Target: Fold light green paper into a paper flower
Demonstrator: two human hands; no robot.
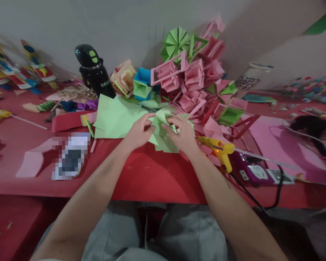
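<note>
Both my hands work on a folded piece of light green paper point(160, 127) at the middle of the red table point(152, 174). My left hand point(138, 132) pinches its left side with curled fingers. My right hand point(180, 132) grips its right side, thumb and fingers pressed on the folds. More light green sheets point(114, 116) lie flat just left of the piece, under my left hand.
A heap of pink and green folded paper shapes point(195, 72) stands behind my hands. A yellow glue gun point(220, 150) lies to the right with its black cord. A black bottle point(95, 72) stands at the back left. A pixelated object point(70, 156) lies left.
</note>
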